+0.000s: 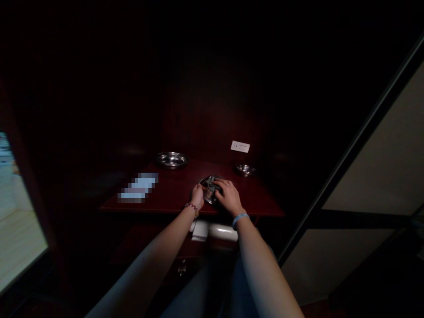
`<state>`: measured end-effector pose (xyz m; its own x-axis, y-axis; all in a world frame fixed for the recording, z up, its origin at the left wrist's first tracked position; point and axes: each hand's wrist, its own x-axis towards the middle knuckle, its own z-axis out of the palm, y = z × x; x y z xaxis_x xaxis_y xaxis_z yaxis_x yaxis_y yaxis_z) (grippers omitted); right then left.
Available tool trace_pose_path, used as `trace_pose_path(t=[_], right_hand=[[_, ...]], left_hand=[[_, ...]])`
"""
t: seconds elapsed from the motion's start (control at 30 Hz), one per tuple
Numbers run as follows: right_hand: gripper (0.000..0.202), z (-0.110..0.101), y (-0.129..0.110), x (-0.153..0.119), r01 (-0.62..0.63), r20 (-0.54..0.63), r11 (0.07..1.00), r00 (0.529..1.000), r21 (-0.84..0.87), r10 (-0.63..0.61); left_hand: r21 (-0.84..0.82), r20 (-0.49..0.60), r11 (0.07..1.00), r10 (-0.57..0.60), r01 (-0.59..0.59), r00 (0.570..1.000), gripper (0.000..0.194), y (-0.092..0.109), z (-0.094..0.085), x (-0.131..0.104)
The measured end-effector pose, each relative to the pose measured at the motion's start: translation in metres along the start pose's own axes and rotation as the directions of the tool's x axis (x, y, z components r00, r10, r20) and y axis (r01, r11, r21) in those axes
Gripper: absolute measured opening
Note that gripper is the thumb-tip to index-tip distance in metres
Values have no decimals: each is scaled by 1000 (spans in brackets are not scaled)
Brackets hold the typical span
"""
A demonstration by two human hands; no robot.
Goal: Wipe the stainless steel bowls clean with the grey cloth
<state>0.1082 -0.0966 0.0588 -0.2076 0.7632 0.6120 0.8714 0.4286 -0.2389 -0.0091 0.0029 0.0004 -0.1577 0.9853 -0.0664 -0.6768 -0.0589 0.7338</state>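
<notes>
Left hand (198,196): fingers closed on the near-left rim of a shiny metal dish (208,194), probably to keep it from sliding. Right hand (230,197): fingers slightly spread, thumb apart, reaching over the dish from the right onto a crumpled greyish cloth (211,182). Cannot tell whether they pinch the cloth or only press it. The dish lies between both hands, near the front edge of a dark red shelf (179,194); within easy reach, which would suit two-handed work. Whether its base rests fully on the wood is hidden.

Beyond the left fingers, farther back: a wide metal bowl (172,161), upright. Beyond the right fingers: a smaller metal bowl (245,171), also upright. Both stand apart from the hands, leaving elbow room, it seems. White wall socket (240,146) behind, past the right fingertips. Well left of the left fingers: a pale, pixelated item (138,187), not identifiable. Below the fingers, under the shelf edge: a glossy white cylinder (223,232). Light poor; detail inside the dish uncertain.
</notes>
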Motion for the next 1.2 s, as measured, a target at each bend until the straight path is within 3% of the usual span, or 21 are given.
trace_pose_path(t=[0.27, 0.47, 0.57, 0.67, 0.77, 0.9, 1.07, 1.2], right_hand=[[38, -4, 6, -1, -178, -15, 979, 984, -98, 177], [41, -4, 15, -4, -329, -30, 938, 944, -112, 328], [41, -7, 20, -6, -432, -12, 890, 900, -148, 435], [40, -12, 26, -10, -552, 39, 799, 817, -238, 576], [39, -16, 32, -14, -578, 67, 753, 778, -314, 625], [37, -17, 39, -17, -562, -2, 772, 809, -297, 588], [37, -15, 38, -13, -531, -169, 838, 844, -126, 509], [40, -15, 27, -5, -321, -275, 946, 907, 39, 319]], left_hand=[[39, 20, 998, -43, 42, 999, 22, 3, 1, -4], [77, 39, 996, -44, 41, 998, 28, 3, 1, -5], [98, 41, 994, -43, 39, 998, 27, 3, 0, -4], [99, 41, 994, -40, 35, 998, 25, 2, -1, -3], [81, 42, 996, -28, 24, 999, 25, 1, -2, -2], [79, 53, 997, -26, 21, 998, 28, 0, -2, -1], [75, 62, 996, -47, 43, 997, 27, 1, -2, -4], [66, 64, 996, -57, 53, 996, 26, 3, -1, -7]])
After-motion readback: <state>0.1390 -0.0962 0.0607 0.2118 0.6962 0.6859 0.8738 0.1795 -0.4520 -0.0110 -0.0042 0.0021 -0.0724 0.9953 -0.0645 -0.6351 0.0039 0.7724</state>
